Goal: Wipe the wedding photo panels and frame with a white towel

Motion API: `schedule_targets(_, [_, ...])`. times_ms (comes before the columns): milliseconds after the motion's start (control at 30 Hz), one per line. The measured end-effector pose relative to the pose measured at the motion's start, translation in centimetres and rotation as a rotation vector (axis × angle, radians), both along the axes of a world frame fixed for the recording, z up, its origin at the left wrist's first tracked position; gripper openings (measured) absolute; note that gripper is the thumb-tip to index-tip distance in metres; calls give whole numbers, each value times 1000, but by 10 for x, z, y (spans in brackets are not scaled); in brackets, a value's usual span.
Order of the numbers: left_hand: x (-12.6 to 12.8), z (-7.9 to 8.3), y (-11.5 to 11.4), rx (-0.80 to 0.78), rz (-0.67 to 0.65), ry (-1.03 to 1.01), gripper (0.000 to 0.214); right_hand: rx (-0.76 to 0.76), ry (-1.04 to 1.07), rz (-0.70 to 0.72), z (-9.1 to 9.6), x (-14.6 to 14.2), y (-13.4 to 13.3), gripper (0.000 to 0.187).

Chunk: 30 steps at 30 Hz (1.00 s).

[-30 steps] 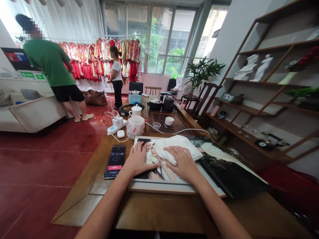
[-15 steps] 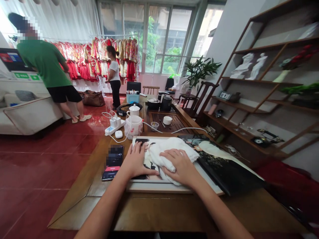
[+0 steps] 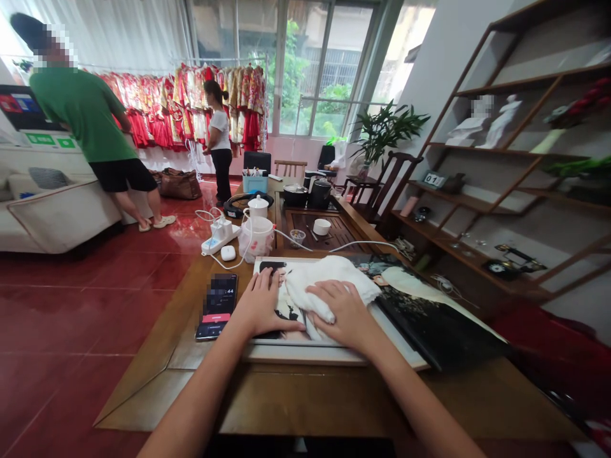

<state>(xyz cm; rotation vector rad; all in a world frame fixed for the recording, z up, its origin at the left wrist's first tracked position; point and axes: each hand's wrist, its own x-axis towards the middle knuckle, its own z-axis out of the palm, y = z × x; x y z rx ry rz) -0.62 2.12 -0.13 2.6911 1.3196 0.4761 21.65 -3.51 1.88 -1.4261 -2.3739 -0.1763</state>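
Note:
A framed picture (image 3: 305, 354) with a pale edge lies flat on the wooden table in front of me. My left hand (image 3: 260, 310) rests on the picture's left part, fingers spread and thumb stretched to the right, holding nothing. A bunched white cloth (image 3: 337, 270) covers much of the picture's middle. On top of the cloth is my right hand (image 3: 342, 312), its fingers curved over the fabric and pressing it against the surface. A second, dark picture (image 3: 436, 327) lies to the right. What is under the cloth and my palms is hidden.
A phone (image 3: 220, 305) lies left of the picture. Beyond it are a power strip (image 3: 219, 238), a white bucket (image 3: 258, 238) and a tea tray (image 3: 305, 222) with a white bowl (image 3: 321, 227). A cable crosses behind the pictures. Two people stand beyond the table.
The view has shifted slightly. Both hands stay in nearly the same places on the picture and the cloth, with no clear change in their hold.

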Motion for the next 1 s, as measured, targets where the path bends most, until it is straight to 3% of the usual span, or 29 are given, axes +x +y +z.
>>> schedule_targets(100, [0,0,-1,-2,2,-8,125,-8,-14,19,-1,2,-21,43])
schedule_targets(200, [0,0,-1,-19,2,-10,127,-14,-32,35,1,4,-24,43])
schedule_targets(533, [0,0,0,-8,-6,12,122,12,-7,-35,6,-3,32,43])
schedule_targets(833, [0,-1,0,-21,-11,-12,126,15,-23,-17,-1,2,-13,43])
schedule_targets(1000, [0,0,-2,-19,-15,-19,121,8,-23,3,0,4,-13,42])
